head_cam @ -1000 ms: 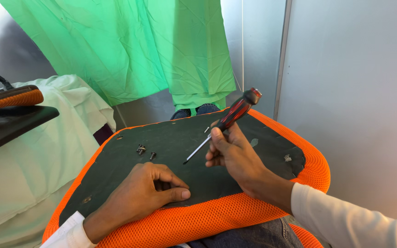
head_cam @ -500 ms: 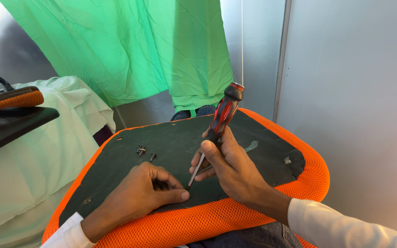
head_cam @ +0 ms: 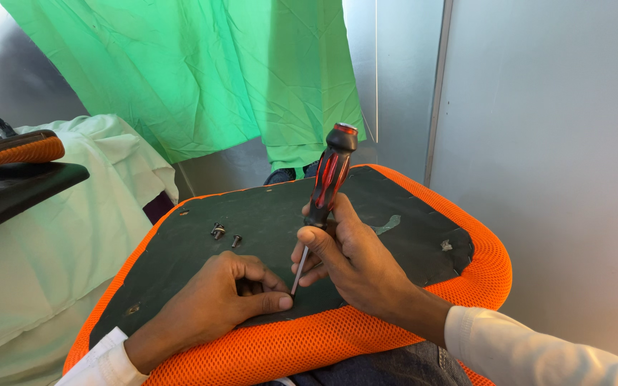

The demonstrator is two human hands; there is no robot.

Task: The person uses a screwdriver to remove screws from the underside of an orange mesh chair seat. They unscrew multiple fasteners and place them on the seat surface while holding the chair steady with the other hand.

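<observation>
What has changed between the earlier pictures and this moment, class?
The right hand has swung the red-and-black screwdriver from a slant to nearly upright and brought its tip down beside the left hand. The left hand stayed flat on the dark underside of the orange mesh seat, and the loose screws lie unmoved.

Behind the work I see a wrinkled green cloth (head_cam: 202, 78) hanging against a silvery wall (head_cam: 552, 164), whose panels meet at a vertical seam. To my left a pale mint sheet (head_cam: 59, 236) is draped over something bulky, with a dark purple patch (head_cam: 157, 208) showing at its edge. On top of it lies a black panel (head_cam: 16, 193), and just above that an orange mesh edge (head_cam: 12, 152) of another seat part.
</observation>
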